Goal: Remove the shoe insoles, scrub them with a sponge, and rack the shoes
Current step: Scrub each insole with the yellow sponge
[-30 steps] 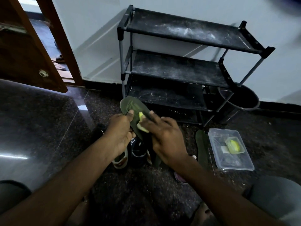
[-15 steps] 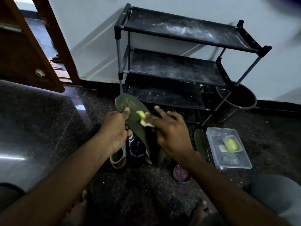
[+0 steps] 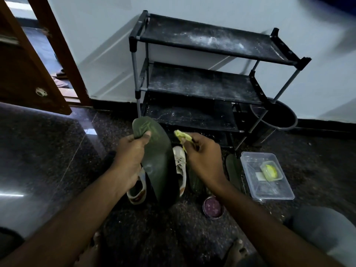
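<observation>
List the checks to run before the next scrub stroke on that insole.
1. Left hand grips the insole: ok.
2. Right hand pinches the sponge: ok.
3. Sponge on the insole: not ok, it is held apart, to the right.
4. Sponge wet enough: cannot tell.
5. Shoes on the rack: not ok, the white shoe is on the floor.
</observation>
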